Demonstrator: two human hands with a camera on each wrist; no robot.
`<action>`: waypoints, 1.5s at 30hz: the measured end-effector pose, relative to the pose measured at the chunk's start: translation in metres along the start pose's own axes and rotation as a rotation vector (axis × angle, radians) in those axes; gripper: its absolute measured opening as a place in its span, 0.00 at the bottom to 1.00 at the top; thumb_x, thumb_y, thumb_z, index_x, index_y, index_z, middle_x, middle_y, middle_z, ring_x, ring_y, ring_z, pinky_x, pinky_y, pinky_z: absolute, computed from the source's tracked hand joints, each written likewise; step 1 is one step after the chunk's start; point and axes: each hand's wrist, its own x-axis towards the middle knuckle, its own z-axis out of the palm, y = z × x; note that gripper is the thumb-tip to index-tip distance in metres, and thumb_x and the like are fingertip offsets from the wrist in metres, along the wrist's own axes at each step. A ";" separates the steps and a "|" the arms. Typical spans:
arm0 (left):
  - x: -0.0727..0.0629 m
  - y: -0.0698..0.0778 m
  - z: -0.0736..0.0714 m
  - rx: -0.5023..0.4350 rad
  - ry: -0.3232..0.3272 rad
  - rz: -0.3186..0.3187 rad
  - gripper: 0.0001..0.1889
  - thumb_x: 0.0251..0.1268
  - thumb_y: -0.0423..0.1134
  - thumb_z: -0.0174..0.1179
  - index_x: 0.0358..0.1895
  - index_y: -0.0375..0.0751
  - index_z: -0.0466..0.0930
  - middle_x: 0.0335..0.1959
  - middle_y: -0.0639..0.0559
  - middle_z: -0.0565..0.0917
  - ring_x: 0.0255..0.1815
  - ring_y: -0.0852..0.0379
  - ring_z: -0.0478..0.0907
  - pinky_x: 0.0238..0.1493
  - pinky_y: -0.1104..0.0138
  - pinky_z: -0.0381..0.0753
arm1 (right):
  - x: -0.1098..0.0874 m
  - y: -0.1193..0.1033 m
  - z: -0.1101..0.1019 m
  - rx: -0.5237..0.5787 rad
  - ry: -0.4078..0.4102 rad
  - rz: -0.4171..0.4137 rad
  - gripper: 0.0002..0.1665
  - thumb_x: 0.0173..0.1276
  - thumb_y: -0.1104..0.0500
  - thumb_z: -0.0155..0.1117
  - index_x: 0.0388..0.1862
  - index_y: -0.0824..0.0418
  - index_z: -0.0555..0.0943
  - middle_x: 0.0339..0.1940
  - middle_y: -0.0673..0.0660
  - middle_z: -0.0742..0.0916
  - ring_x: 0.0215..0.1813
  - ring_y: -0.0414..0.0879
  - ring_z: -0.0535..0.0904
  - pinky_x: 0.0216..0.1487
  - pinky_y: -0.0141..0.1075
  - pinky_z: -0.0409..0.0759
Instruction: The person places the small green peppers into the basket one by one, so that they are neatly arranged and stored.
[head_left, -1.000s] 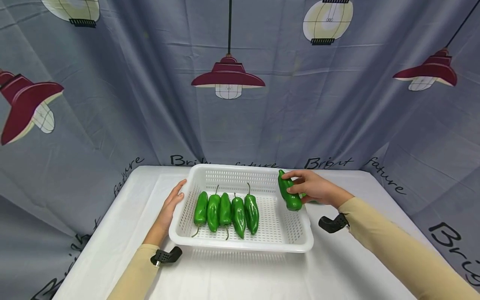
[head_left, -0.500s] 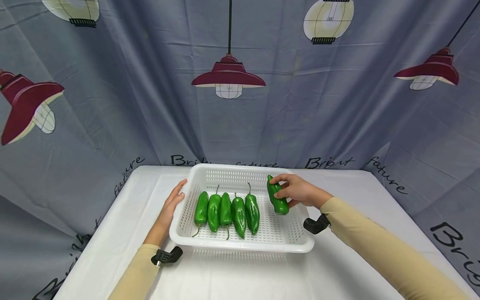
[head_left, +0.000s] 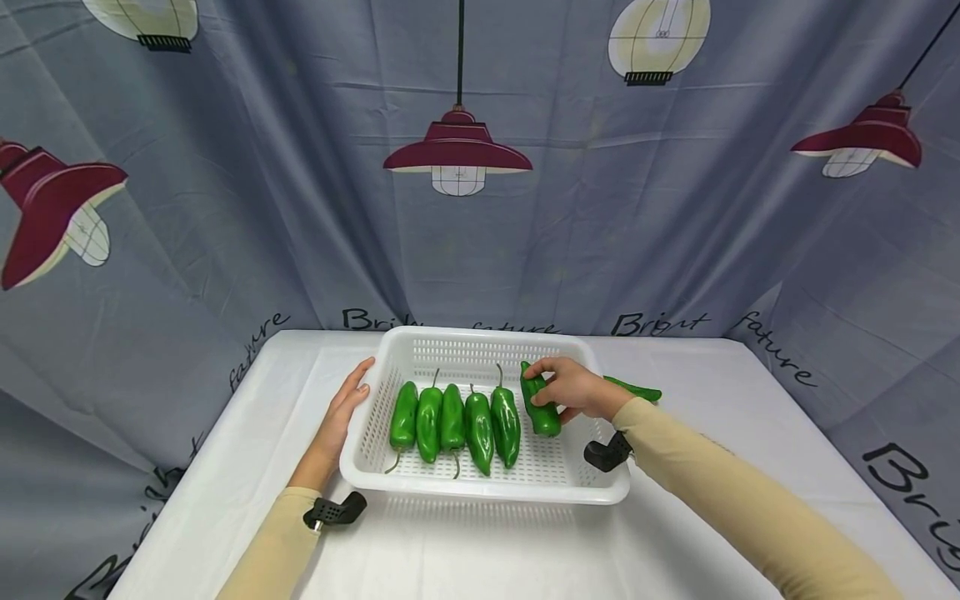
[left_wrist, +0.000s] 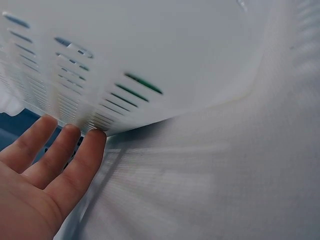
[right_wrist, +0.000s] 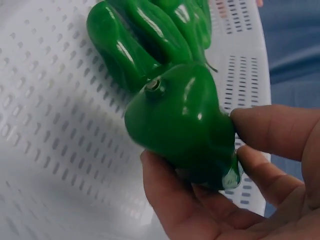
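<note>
My right hand (head_left: 573, 388) grips a green pepper (head_left: 542, 407) between thumb and fingers, over the right part of a white plastic basket (head_left: 480, 485). In the right wrist view the blunt end of this pepper (right_wrist: 175, 115) faces the camera, with the thumb on one side and fingers curled under it. Several more green peppers (head_left: 452, 421) lie side by side in the basket, just left of the held one. At the basket's left side, my left hand (head_left: 337, 421) touches the outer wall with extended fingers; the left wrist view shows its fingertips (left_wrist: 97, 137) against the slotted wall.
Another green pepper (head_left: 637, 389) lies on the white tablecloth (head_left: 697, 367) right of the basket, partly hidden by the right hand and sleeve. A grey-blue curtain (head_left: 480, 250) printed with lamps hangs behind the table.
My right hand has carried the pepper leftward and lower, from over the basket's right rim to beside the row. The pepper outside the basket now shows more. My left hand stays put.
</note>
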 end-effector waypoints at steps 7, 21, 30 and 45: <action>0.000 0.001 0.000 0.008 -0.001 -0.008 0.30 0.84 0.45 0.36 0.83 0.44 0.45 0.84 0.40 0.50 0.64 0.78 0.68 0.63 0.81 0.69 | 0.003 0.001 0.009 -0.039 0.038 0.025 0.28 0.68 0.69 0.65 0.67 0.64 0.73 0.70 0.72 0.73 0.57 0.61 0.82 0.40 0.54 0.88; 0.000 0.003 0.001 0.006 -0.001 -0.005 0.30 0.84 0.43 0.35 0.83 0.42 0.45 0.84 0.40 0.50 0.65 0.78 0.68 0.62 0.80 0.70 | 0.008 0.007 0.023 -0.088 0.063 0.042 0.27 0.65 0.71 0.67 0.63 0.64 0.76 0.62 0.69 0.79 0.50 0.57 0.85 0.35 0.53 0.88; 0.000 0.001 0.000 0.028 0.005 -0.015 0.30 0.84 0.44 0.35 0.83 0.44 0.45 0.84 0.40 0.50 0.65 0.78 0.67 0.62 0.81 0.69 | 0.011 0.011 0.031 -0.094 0.044 0.052 0.26 0.64 0.72 0.66 0.62 0.64 0.76 0.62 0.69 0.78 0.45 0.55 0.84 0.35 0.52 0.88; 0.000 0.001 0.000 0.025 0.005 -0.021 0.30 0.84 0.44 0.35 0.83 0.45 0.45 0.84 0.41 0.50 0.64 0.79 0.67 0.62 0.81 0.69 | 0.009 0.010 0.034 -0.077 0.030 0.045 0.25 0.64 0.74 0.65 0.61 0.65 0.76 0.63 0.68 0.78 0.51 0.57 0.86 0.36 0.54 0.88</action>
